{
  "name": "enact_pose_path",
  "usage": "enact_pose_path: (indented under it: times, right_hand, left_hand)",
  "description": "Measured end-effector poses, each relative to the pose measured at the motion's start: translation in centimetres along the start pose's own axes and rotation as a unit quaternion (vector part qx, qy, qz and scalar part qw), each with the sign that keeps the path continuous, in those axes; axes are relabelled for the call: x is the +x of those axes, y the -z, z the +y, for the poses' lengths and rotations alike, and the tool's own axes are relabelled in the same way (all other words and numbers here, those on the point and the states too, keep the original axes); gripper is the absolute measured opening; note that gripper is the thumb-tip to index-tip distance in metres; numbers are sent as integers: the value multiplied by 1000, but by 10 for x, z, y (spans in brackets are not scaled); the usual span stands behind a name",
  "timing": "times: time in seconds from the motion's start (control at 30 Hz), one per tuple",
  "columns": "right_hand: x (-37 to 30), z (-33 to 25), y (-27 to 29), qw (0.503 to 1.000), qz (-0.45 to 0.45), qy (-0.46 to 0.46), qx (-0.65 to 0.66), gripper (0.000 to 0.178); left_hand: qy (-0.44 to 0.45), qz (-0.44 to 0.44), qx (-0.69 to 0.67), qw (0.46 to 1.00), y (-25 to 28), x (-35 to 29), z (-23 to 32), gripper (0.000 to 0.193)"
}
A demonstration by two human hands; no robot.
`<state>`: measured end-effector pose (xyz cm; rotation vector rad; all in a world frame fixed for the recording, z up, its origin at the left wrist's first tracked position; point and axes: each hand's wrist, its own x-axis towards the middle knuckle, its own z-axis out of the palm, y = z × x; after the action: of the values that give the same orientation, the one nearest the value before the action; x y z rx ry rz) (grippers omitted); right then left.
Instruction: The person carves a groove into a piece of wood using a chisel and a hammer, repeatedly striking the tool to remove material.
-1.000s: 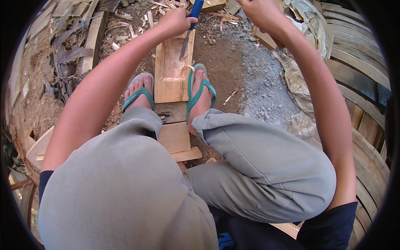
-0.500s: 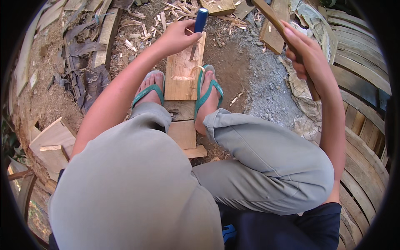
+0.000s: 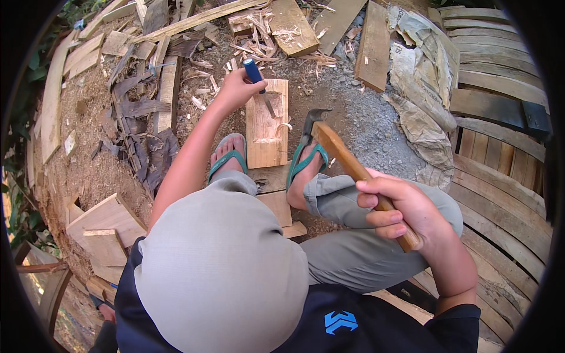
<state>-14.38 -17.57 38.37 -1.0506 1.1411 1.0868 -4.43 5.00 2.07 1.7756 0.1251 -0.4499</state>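
My left hand (image 3: 236, 89) is closed around the blue handle of a chisel (image 3: 254, 72). The chisel leans, its metal blade pointing down into a shallow recess cut in a pale wooden block (image 3: 268, 154). A curled shaving stands at the recess's right edge. In my right hand (image 3: 407, 206) is a hammer (image 3: 344, 154), gripped near the end of its wooden handle. Its dark metal head hangs over my right foot, to the right of the block and apart from the chisel. My feet in green-strapped flip-flops flank the block.
Under the block's near end lie more boards (image 3: 275, 207). Wood shavings (image 3: 259, 32) and offcuts (image 3: 294, 29) litter the far ground. Crumpled paper sacking (image 3: 421, 76) and wooden slats (image 3: 500, 194) are at right; cut boards (image 3: 106, 223) lie at left. Part of another person (image 3: 107, 312) shows lower left.
The hammer has swung down and toward me from its raised position at upper right, its head now in view. My left hand still holds the chisel on the block; the view has shifted.
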Motion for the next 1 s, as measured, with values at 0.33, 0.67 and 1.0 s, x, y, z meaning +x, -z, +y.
enact_pose_path:
  times: [0.33, 0.67, 1.0]
  right_hand:
    - [-63, -7, -50, 982, -60, 175, -36, 50]
    - [43, -162, -2, 566, 197, 443, -667, 48]
    - [255, -89, 115, 705, 244, 412, -522, 45]
  left_hand:
    - [-34, 86, 18, 996, -7, -13, -44, 40]
    - [-71, 46, 160, 983, -22, 2, 13, 43]
    - [-56, 109, 103, 987, -41, -11, 28, 34]
